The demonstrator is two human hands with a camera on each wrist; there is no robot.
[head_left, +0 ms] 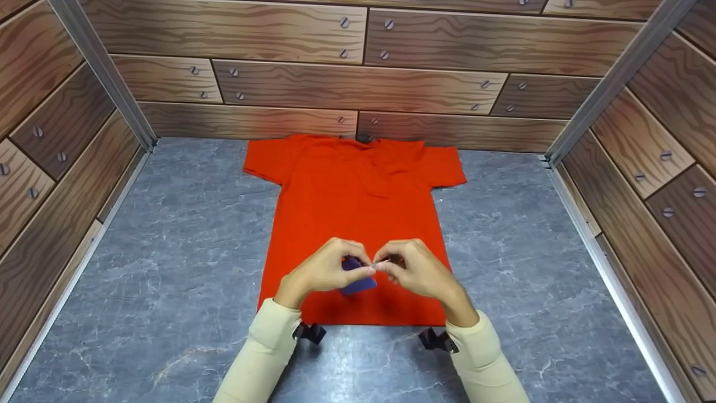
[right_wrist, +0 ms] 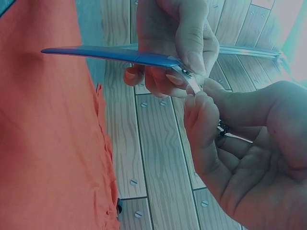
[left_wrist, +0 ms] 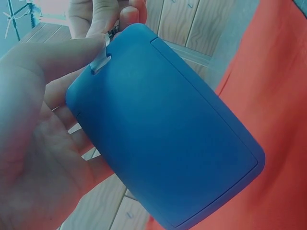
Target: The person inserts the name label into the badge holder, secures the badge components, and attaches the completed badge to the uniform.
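Note:
Over the lower part of a red T-shirt (head_left: 358,218), both hands meet fingertip to fingertip. My left hand (head_left: 319,271) pinches the short strap (left_wrist: 100,61) of a flat blue badge holder (left_wrist: 168,129), close to its slot. The badge holder hangs from there, its broad face towards the left wrist camera and its thin edge seen in the right wrist view. Thumb and fingers of my right hand (head_left: 422,271) pinch the strap's other end, where a small metal clip (right_wrist: 222,128) shows partly behind the fingers. The fingertips hide the rest of the clip.
The T-shirt lies spread out on a grey marbled tabletop (head_left: 184,240), collar at the far side. Wood-patterned panels (head_left: 291,84) stand at the back and both sides, with metal rails (head_left: 609,280) along the edges. A small dark object (head_left: 364,138) sits at the collar.

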